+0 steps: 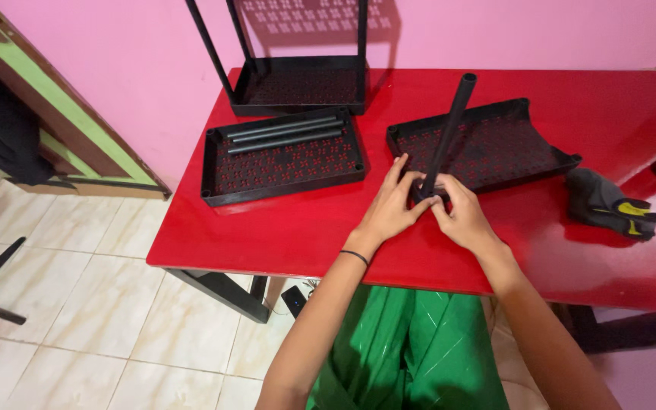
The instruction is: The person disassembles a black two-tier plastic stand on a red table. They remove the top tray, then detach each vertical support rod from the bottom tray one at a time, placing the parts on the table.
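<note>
nearest, over a green lap, both forearms reach onto the red table. the left hand, with a thin black band at the wrist, and the right hand meet at the near corner of the right tray, fingers closed around the foot of a black tube. the tube rises from that corner and leans a little to the right; it looks pinched low down so its end stays in the corner socket, though the socket itself is hidden by the fingers. right of the hands, a dark glove with yellow patches lies loose on the table, apart from the tray. further left, a second perforated tray lies flat with a few spare tubes resting along its far edge, kept from rolling by the rim. farthest, against the pink wall, a third tray already carries upright posts at its corners. tiled floor shows at left.
</note>
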